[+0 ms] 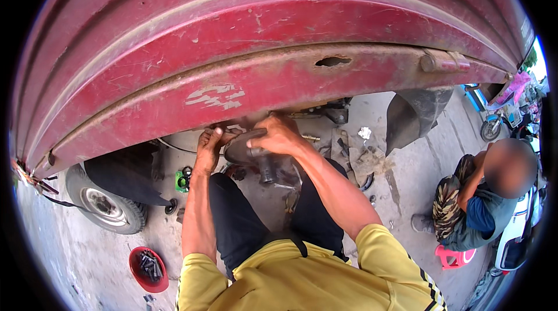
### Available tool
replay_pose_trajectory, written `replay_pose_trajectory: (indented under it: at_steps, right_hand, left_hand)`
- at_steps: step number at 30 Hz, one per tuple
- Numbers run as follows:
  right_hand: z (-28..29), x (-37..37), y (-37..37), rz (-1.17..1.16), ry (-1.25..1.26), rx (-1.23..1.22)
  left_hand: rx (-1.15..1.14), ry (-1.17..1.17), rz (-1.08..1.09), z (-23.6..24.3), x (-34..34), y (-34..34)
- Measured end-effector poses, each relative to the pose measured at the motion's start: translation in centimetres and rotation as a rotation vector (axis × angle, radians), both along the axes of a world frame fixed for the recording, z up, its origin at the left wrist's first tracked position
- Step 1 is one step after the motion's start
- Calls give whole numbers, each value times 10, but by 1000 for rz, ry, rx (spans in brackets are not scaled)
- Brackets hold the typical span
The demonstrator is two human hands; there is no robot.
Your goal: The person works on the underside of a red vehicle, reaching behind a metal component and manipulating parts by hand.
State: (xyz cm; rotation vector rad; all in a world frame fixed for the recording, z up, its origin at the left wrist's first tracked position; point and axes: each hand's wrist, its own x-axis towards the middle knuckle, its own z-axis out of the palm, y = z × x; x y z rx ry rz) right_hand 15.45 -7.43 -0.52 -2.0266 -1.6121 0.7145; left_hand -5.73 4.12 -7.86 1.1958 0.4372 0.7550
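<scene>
Under the lower edge of a red vehicle body panel [279, 81], both my hands are at a dark, rounded part with a short pipe-like neck [247, 148]. I cannot tell its exact kind. My right hand [279, 135] is closed over its upper right side, thumb lying on its dark surface. Beside its left end is my left hand [209, 147], thumb and fingers drawn together; what they pinch is hidden close to the panel's edge. The neck points down between my knees.
A wheel [107, 200] and black mud flap [128, 174] are at left. A red bowl [133, 270] holds metal pieces. Another flap [412, 116] hangs at right. A person [488, 218] sits on a pink stool [453, 259]. Cardboard [360, 163] and small parts lie on the concrete.
</scene>
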Motion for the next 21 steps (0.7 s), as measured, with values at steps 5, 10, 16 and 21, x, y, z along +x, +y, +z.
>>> replay_pose_trajectory:
  at_steps: [5,10,16,21]
  right_hand:
    - [0,-1,-1,-2,17,-17]
    - [-8,3,-2,22,-1,55]
    - [-2,1,-1,57,10,10]
    - [-21,7,1,55,37,38]
  left_hand:
    - [-237,-238,-26,-52,-6,-4]
    - [-132,-249,8,-60,-5,3]
    - [105,-18,62,-10,-11,11]
    - [293,189,-17,60,5,-4]
